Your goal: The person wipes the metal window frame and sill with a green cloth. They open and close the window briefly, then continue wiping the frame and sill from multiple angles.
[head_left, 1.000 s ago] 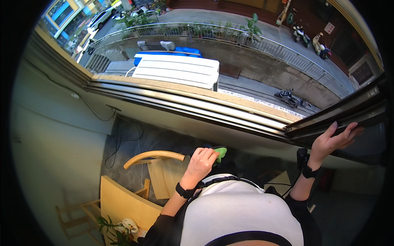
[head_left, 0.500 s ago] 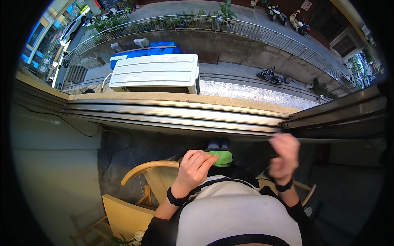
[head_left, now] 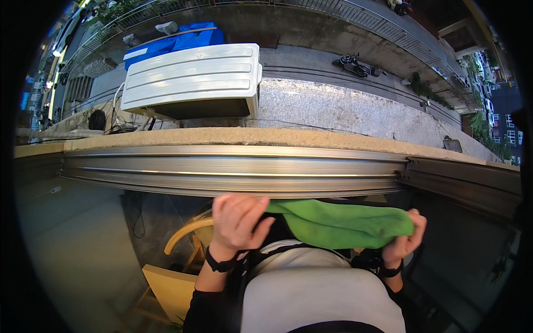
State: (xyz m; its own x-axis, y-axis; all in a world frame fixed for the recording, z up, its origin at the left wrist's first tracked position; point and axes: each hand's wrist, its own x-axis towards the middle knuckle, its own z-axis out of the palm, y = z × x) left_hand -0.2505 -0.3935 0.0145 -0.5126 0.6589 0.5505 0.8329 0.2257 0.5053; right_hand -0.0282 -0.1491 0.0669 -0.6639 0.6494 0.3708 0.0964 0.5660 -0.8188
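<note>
A green cloth (head_left: 344, 222) is stretched sideways between my two hands, just on my side of the metal window track (head_left: 239, 166). My left hand (head_left: 239, 219) is closed at the cloth's left end, close to the track's inner edge, with its fingers a little blurred. At the other end, my right hand (head_left: 408, 236) grips the cloth between thumb and fingers. Folds run along the cloth, and it hangs in front of my dark clothing and white top. Both wrists carry black bands.
Beyond the track is a stone ledge (head_left: 277, 136). A white outdoor air-conditioner unit (head_left: 191, 77) stands past it, with a blue tarp (head_left: 194, 36) behind. A motorbike (head_left: 355, 65) is parked below. A wooden chair (head_left: 175, 291) is at my lower left. A sash frame (head_left: 461, 180) borders the right.
The green cloth was bunched in my left hand and is now spread wide. My right hand has taken its other end. The view has shifted closer over the window track.
</note>
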